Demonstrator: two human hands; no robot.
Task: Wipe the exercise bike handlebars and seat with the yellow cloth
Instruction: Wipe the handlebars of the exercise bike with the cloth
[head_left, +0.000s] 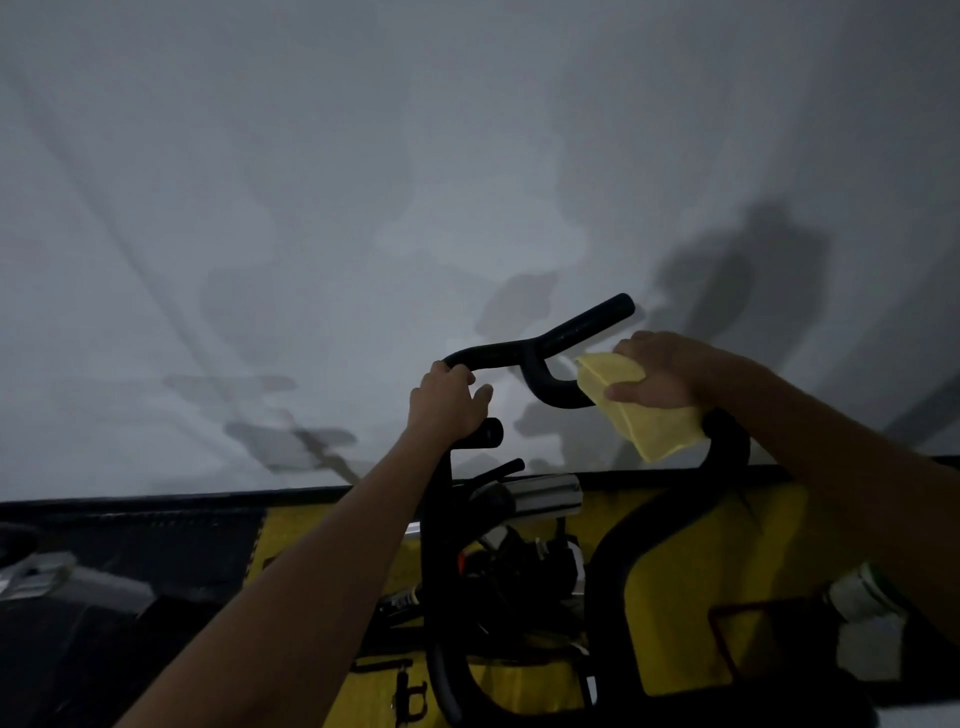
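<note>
The black handlebars (550, 345) of the exercise bike rise in front of me, with one horn pointing up and right. My left hand (447, 402) is wrapped around the left grip of the bars. My right hand (662, 371) presses the folded yellow cloth (639, 410) onto the right curve of the bars, and the cloth's lower corner hangs free. The seat is out of view.
Below the bars sit the bike's chrome stem (540, 496) and black frame with cables. A yellow and black floor mat (691, 561) lies under the bike. A plain grey wall (363, 182) with shadows stands close behind. A dark machine part (47, 577) shows at lower left.
</note>
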